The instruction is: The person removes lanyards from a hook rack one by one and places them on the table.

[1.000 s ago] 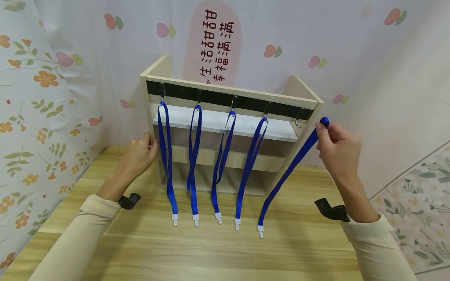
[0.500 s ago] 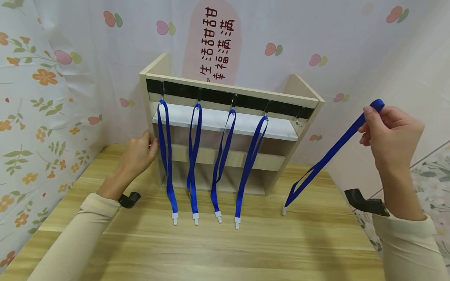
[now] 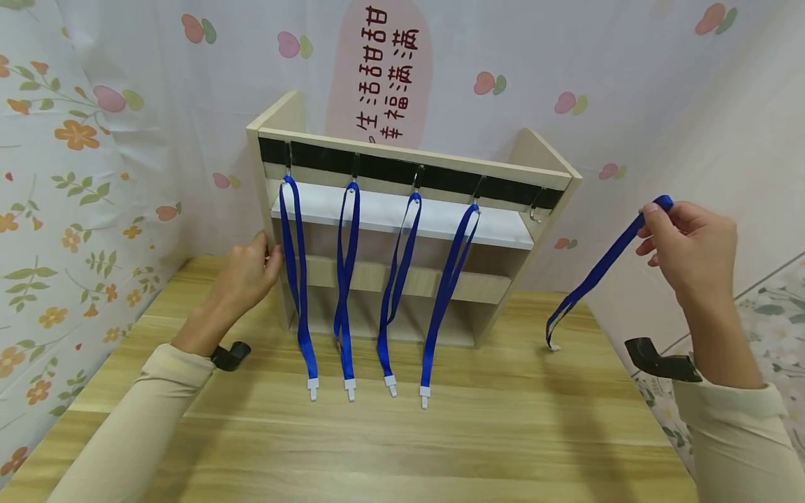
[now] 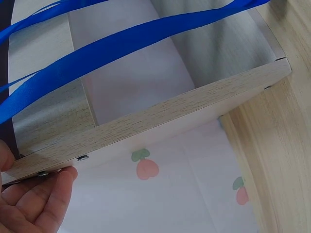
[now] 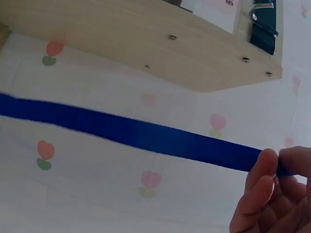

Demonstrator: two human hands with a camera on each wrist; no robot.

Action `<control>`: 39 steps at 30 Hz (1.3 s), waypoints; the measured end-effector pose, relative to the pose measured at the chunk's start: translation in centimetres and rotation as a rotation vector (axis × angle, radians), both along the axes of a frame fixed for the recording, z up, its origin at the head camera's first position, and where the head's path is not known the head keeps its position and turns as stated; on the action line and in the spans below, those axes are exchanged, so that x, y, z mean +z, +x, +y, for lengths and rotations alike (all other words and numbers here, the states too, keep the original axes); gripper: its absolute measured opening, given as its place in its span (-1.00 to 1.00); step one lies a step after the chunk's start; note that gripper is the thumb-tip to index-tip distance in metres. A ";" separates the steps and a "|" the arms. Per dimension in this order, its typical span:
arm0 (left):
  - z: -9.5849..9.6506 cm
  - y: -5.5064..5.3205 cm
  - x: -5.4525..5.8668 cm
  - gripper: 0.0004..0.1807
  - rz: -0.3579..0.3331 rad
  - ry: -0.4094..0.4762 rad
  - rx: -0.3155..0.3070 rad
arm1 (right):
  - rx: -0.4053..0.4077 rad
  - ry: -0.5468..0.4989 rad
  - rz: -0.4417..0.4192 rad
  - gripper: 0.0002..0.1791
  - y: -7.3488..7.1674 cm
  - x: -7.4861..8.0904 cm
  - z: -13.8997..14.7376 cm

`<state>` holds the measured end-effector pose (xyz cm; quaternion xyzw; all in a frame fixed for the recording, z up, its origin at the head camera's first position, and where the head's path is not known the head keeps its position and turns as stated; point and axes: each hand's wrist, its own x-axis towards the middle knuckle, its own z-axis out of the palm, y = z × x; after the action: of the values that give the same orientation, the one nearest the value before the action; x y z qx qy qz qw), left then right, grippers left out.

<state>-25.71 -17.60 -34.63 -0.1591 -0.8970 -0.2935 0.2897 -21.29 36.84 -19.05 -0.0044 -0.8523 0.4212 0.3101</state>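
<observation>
My right hand (image 3: 694, 244) pinches a blue lanyard (image 3: 606, 262) by its looped end, out to the right of the wooden shelf rack (image 3: 569, 183). The strap slants down to the left, its white clip (image 3: 553, 348) at the lower end over the table. In the right wrist view the strap (image 5: 146, 136) runs taut from thumb and fingertips. My left hand (image 3: 245, 276) grips the rack's left side panel; the left wrist view shows fingers (image 4: 60, 194) on the panel's outer face (image 4: 160, 128). Several blue lanyards (image 3: 440, 307) hang from the rack's hooks, while the rightmost hook (image 3: 534, 212) is bare.
The rack stands toward the back of a wood-grain table (image 3: 402, 454), close to a printed cloth backdrop (image 3: 453, 105). A white shelf board (image 3: 390, 209) lies behind the hanging straps. Black wrist mounts (image 3: 660, 360) stick out from both wrists.
My right hand has carried the lanyard from beside the bare hook out to the right, then slightly back left and down. Its clip end swung right. The left hand has stayed on the rack.
</observation>
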 end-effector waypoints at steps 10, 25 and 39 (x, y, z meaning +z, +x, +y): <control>-0.2 0.1 0.1 -0.78 -0.016 -0.001 0.008 | -0.150 0.081 -0.229 -0.74 0.0 -1.2 2.9; -0.1 0.0 -0.3 -0.76 -0.008 -0.023 0.014 | -0.137 0.552 -0.351 -0.57 -2.1 -6.2 4.7; 0.0 0.0 0.0 -0.77 -0.013 -0.015 0.015 | 0.204 0.359 -0.461 -0.55 -3.2 -10.5 3.7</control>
<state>-25.73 -17.57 -34.65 -0.1527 -0.9023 -0.2855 0.2846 -24.48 40.52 -29.51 0.0406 -0.9570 0.2809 0.0606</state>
